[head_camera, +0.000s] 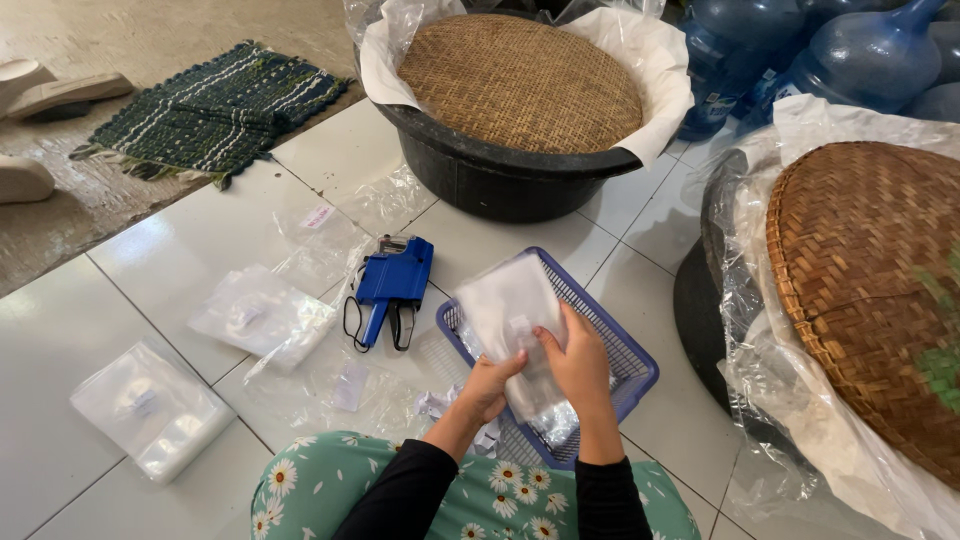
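Note:
My left hand (490, 388) and my right hand (577, 362) both grip a stack of clear plastic bags (510, 315), held over a blue mesh basket (628, 352) on the white tiled floor. The left hand pinches the stack's lower edge and the right holds its right side. A blue price-label gun (392, 285) with a black cord lies on the floor just left of the basket. Part of the basket's inside is hidden by the bags and my hands.
Loose clear bags (262, 312) and a thick bag stack (150, 408) lie at left. A black tub with a woven lid (520, 85) stands behind; another woven lid over plastic (870, 290) is at right. Blue water jugs (850, 55) stand far right, a green mat (215, 105) far left.

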